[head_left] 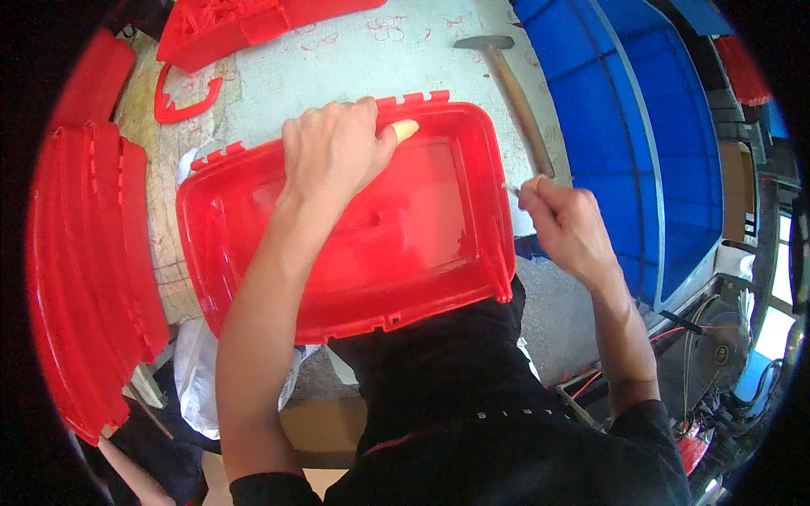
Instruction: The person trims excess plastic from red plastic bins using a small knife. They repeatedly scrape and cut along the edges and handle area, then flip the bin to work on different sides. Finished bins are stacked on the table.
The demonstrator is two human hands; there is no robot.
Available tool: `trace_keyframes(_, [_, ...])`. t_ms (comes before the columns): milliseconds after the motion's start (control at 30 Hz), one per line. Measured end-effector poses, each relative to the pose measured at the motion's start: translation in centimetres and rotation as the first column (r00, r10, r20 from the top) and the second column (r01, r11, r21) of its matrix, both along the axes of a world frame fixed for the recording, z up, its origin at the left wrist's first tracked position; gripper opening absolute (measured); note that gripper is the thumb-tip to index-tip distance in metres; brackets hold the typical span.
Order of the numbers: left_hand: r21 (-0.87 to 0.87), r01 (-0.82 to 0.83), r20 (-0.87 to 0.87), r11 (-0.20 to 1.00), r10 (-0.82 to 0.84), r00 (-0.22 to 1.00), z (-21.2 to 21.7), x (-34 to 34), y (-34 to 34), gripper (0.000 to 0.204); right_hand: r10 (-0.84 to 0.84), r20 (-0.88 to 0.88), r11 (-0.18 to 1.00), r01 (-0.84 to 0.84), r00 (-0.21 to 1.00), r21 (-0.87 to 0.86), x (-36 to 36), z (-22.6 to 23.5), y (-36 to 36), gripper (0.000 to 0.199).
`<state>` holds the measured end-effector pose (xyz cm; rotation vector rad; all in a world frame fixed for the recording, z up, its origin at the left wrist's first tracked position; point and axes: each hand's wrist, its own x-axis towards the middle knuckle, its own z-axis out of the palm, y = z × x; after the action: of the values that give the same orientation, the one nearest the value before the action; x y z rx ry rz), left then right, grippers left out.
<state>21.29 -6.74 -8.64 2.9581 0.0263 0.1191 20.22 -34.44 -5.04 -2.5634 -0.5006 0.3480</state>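
A shallow red plastic case half (pixel 405 215), with hinge tabs along its far edge, lies tilted before me at the table's near edge. My left hand (pixel 333 148) is closed over its far rim, the thumb inside and a yellow cover on the thumb tip. Just off the case's right wall, my right hand (pixel 569 219) is closed in a fist round a small, thin tool. Only a short metallic tip pokes out toward the rim; its kind is hidden by the fingers. Beyond that hand lies a hammer (pixel 519 105) with a wooden handle.
Stacked red case shells (pixel 97 253) stand at the left. A red handle (pixel 190 111) lies near a red bin (pixel 253 29) of red parts at the far left. Blue crates (pixel 620 126) flank the right side. Another person's arm (pixel 131 472) shows at the lower left.
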Motion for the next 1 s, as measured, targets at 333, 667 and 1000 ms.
trace_keyframes(333, [-0.013,-0.005,-0.006,1.000,0.004,1.000,0.1,0.0,0.2,0.047,0.253,-0.519,0.916,-0.375,0.817,-0.143,-3.7,7.4,-4.4,0.014])
trace_keyframes(667, [-0.007,-0.061,-0.128,0.998,0.060,0.990,0.9,0.4,0.0,0.054,0.237,0.211,0.970,-0.242,0.948,0.001,-2.3,-1.6,-0.1,0.021])
trace_keyframes(1000, [-0.075,-0.190,-0.250,0.979,0.166,0.954,2.9,2.2,6.2,0.037,-0.464,-0.402,0.759,0.588,0.790,0.279,-10.4,-4.1,-11.3,0.011])
